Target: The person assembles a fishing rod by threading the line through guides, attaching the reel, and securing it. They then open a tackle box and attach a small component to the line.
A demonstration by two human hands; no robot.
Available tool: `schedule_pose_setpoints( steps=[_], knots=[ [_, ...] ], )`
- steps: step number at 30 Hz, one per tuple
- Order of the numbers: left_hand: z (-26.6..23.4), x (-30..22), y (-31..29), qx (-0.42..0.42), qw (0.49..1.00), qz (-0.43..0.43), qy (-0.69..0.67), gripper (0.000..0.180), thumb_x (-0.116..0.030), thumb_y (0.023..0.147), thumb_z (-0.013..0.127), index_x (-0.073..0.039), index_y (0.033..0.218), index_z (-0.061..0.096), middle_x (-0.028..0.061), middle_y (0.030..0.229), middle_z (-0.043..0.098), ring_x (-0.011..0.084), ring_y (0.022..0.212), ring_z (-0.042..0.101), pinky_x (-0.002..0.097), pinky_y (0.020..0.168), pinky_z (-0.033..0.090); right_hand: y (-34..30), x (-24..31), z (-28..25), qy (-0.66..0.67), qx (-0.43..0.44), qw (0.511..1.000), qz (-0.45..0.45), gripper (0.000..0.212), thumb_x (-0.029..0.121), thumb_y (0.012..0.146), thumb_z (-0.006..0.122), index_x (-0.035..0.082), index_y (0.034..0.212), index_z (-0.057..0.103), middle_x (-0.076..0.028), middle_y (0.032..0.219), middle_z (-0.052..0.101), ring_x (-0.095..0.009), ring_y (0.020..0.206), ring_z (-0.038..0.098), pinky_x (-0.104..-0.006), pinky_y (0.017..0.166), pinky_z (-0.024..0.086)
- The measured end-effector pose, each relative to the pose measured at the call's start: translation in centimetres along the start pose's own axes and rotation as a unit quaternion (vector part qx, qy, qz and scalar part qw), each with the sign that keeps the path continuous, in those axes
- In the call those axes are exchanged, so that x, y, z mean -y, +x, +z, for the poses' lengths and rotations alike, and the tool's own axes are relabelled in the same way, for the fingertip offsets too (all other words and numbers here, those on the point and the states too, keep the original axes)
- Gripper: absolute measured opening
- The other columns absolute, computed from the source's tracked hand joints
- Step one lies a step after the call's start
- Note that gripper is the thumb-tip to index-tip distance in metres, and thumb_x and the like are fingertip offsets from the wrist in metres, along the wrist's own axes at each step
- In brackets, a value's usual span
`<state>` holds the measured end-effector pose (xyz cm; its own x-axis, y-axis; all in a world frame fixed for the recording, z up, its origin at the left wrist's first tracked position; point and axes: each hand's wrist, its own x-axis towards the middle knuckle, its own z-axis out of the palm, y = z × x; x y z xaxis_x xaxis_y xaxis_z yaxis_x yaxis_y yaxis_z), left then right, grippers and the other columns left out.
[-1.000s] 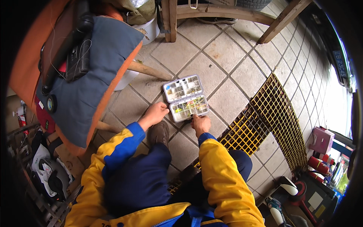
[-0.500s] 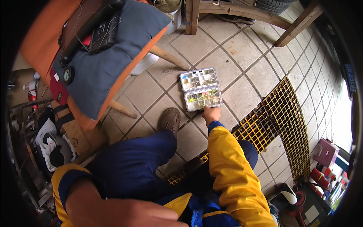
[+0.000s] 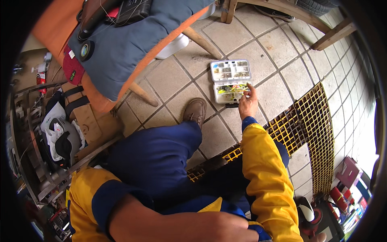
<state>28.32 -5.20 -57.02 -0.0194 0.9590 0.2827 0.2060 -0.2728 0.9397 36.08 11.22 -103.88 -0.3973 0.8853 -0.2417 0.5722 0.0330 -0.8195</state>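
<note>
On the tiled floor an open clear plastic compartment box lies flat, its lid folded back away from me. Small parts fill the lid's compartments, and the near half holds bright yellow, green and red pieces that look like fishing lures. My right hand reaches over the box's near right corner. Its index finger is stretched out to the right edge of the near half, and I see nothing held. My left hand is bent across my lap at the bottom, against my jacket. Its fingers are mostly hidden.
A wooden-legged chair with a grey-blue cushion stands at the left, bearing a black roll of tape and a black case. Yellow floor grating lies to the right. A cardboard box and metal rack are at far left.
The view has shifted, so the scene sits further right and higher. My right hand has moved from the box's near edge to its right side, index finger now extended. My left forearm reaches further right.
</note>
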Motion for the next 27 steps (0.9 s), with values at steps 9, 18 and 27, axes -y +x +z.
schedule_pose_setpoints(
  steps=[9, 18, 27],
  knots=[
    [-0.5, 0.8, 0.3, -0.101, 0.987, -0.012, 0.121, 0.035, -0.009, 0.075, 0.072, 0.004, 0.108, 0.072, 0.0006, 0.07, 0.052, 0.0134, 0.054, 0.05, 0.0289, 0.046, 0.036, 3.8, 1.1, 0.6, -0.274, 0.129, 0.921, -0.247, 0.015, 0.016, 0.092, 0.066, 0.02, 0.101, 0.077, -0.007, 0.103, 0.068, -0.033, 0.094, 0.07, -0.0446, 0.082, 0.058],
    [-2.5, 2.0, -0.4, -0.055, 0.987, 0.001, 0.149, 0.039, -0.011, 0.07, 0.071, 0.005, 0.105, 0.071, 0.0014, 0.069, 0.05, 0.0141, 0.053, 0.049, 0.0294, 0.046, 0.036, 6.9, 2.0, 0.9, -0.414, 0.242, 0.724, -0.496, 0.007, 0.015, 0.09, 0.062, 0.016, 0.095, 0.068, -0.003, 0.093, 0.063, -0.024, 0.09, 0.072, -0.0408, 0.073, 0.059],
    [-2.1, 1.8, -0.2, -0.112, 0.982, -0.026, 0.149, 0.037, -0.01, 0.072, 0.07, 0.005, 0.106, 0.072, 0.0025, 0.07, 0.052, 0.0145, 0.054, 0.051, 0.0292, 0.047, 0.038, 7.5, 2.4, 0.9, -0.459, 0.316, 0.664, -0.498, 0.009, 0.016, 0.093, 0.059, 0.017, 0.099, 0.067, -0.004, 0.105, 0.063, -0.023, 0.099, 0.071, -0.0411, 0.075, 0.06]
  ],
)
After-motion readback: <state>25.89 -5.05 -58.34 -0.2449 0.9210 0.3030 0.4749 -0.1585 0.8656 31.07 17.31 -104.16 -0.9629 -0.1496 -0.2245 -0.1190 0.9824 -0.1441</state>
